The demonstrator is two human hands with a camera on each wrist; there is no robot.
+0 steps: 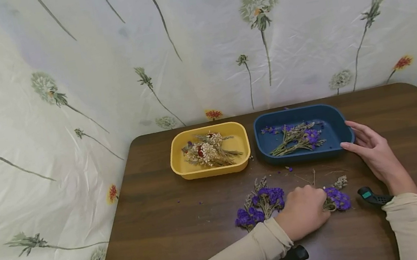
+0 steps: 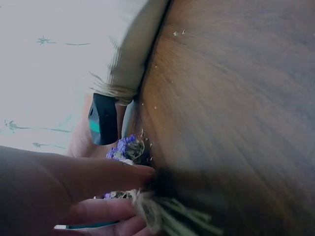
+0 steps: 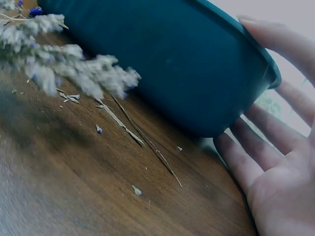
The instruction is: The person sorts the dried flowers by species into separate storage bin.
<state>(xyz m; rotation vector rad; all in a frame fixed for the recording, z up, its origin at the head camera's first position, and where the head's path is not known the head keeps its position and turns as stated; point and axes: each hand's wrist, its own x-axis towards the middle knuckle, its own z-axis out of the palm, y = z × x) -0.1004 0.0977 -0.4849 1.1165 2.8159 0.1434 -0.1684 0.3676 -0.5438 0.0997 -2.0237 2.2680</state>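
Note:
My left hand (image 1: 303, 211) holds a small tied bunch of dried flowers by its stems, low over the table. Its purple blooms (image 1: 338, 198) and a pale spike point right. In the left wrist view, the bunch's stems (image 2: 182, 216) stick out beyond the fingers. My right hand (image 1: 376, 154) rests against the right end of a blue tray (image 1: 301, 158), fingers extended along its outer wall and thumb near the front corner. Inside that tray lies a bunch with green stems and purple blooms (image 1: 312, 136). More purple bunches (image 1: 268, 196) lie left of my left hand.
A yellow tray (image 1: 214, 171) with cream and dark red dried flowers (image 1: 207, 151) stands left of the blue one. Loose petals and thin stem bits (image 3: 147, 140) are scattered on the wooden table (image 1: 158, 227). A flower-print cloth (image 1: 196, 51) hangs behind.

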